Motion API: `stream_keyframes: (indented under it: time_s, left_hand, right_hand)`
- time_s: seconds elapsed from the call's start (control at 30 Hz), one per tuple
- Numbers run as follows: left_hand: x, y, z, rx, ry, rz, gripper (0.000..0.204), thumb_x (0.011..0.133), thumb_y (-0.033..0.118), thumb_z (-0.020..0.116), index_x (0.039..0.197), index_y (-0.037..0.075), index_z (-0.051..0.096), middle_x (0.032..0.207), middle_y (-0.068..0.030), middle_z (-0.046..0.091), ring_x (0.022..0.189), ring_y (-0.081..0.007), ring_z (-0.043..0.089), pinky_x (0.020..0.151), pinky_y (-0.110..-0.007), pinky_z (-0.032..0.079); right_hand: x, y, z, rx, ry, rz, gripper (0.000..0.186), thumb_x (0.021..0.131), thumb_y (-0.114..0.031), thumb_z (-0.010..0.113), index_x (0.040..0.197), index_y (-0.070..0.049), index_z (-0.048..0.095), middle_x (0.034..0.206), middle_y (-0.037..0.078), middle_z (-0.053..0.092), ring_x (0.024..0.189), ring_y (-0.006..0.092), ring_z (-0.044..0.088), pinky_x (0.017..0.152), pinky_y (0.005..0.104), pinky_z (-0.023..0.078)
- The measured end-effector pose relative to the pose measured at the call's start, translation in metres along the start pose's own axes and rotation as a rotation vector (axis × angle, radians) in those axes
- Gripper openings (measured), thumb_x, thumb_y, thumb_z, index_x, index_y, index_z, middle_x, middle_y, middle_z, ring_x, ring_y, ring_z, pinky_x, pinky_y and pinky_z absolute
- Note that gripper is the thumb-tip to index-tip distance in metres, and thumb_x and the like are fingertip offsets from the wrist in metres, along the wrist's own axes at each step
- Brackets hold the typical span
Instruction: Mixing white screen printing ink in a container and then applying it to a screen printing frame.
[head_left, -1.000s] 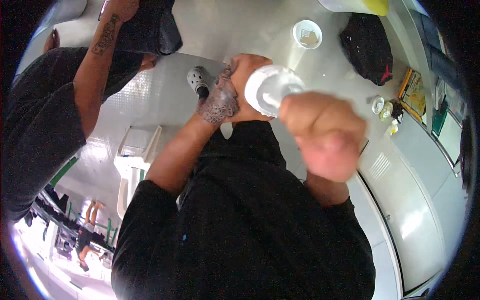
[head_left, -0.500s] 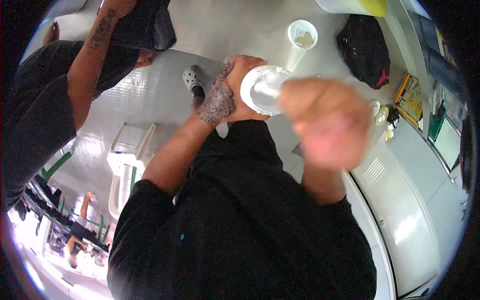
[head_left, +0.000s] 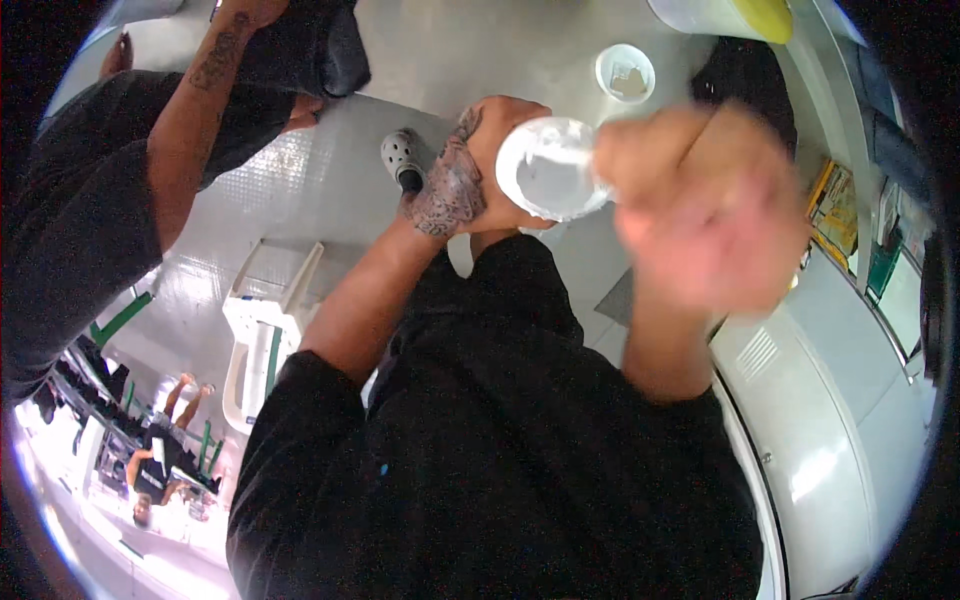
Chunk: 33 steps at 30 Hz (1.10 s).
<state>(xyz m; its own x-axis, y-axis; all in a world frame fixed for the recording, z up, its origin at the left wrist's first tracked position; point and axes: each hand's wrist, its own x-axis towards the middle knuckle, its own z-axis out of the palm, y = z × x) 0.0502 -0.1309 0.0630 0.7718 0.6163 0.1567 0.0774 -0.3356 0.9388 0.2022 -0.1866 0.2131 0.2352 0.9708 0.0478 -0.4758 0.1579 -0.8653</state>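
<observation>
My left hand (head_left: pixel 465 175) is wrapped around a white plastic cup (head_left: pixel 509 170), held up in front of my body. Its mouth faces me and a smooth, pale grey substance shows inside. White smears cling to the rim. My right hand (head_left: pixel 710 215), blurred by motion, is closed beside the cup's right side. From its fingers a white utensil (head_left: pixel 580 156) reaches into the cup's mouth; blur and the fist hide its exact kind. A second white cup (head_left: pixel 603 75) stands on the table beyond, with a beige-grey piece or residue inside.
A dark cloth bundle (head_left: pixel 745 75) and a white-and-yellow container (head_left: pixel 765 18) lie at the far right of the table. Another person's arm (head_left: pixel 185 150) is at the left. A white plastic chair (head_left: pixel 240 325) stands lower left, a pale cabinet (head_left: pixel 810 450) at right.
My right hand has moved up and to the right, with the utensil still at the cup. The whole view has shifted slightly, and the cup appears a little higher and further right.
</observation>
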Motion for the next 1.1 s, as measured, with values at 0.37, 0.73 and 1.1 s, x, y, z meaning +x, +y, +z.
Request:
stream_keyframes:
  time_s: [0.37, 0.73, 1.1]
  left_hand:
    - [-0.006, -0.009, -0.024, -0.011, 0.018, -0.141, 0.096, 0.049, 0.040, 0.093, 0.130, 0.005, 0.055, 0.124, -0.0151, 0.057, 0.122, -0.0344, 0.054, 0.108, -0.045, 0.041]
    - [-0.006, -0.011, -0.016, 0.093, -0.108, -0.053, 0.093, 0.050, 0.043, 0.091, 0.128, 0.007, 0.056, 0.125, -0.0124, 0.057, 0.121, -0.0317, 0.054, 0.109, -0.042, 0.039]
    - [-0.006, -0.013, -0.044, 0.087, -0.072, -0.065, 0.100, 0.050, 0.036, 0.097, 0.133, 0.005, 0.052, 0.127, -0.0152, 0.057, 0.122, -0.0324, 0.055, 0.107, -0.044, 0.043]
  right_hand:
    - [-0.019, 0.021, -0.007, -0.175, -0.062, -0.033, 0.026, 0.088, -0.017, 0.048, 0.067, -0.004, 0.041, 0.057, 0.007, 0.041, 0.052, 0.0178, 0.036, 0.052, 0.0339, 0.032]
    - [0.006, 0.024, -0.037, 0.303, 0.004, 0.131, 0.021, 0.085, -0.016, 0.056, 0.075, 0.003, 0.059, 0.069, 0.015, 0.063, 0.054, 0.0168, 0.051, 0.049, 0.0311, 0.038]
    - [-0.007, 0.051, 0.004, -0.071, -0.150, -0.099, 0.016, 0.087, -0.008, 0.060, 0.079, 0.004, 0.054, 0.071, 0.013, 0.056, 0.062, 0.0186, 0.050, 0.054, 0.0312, 0.035]
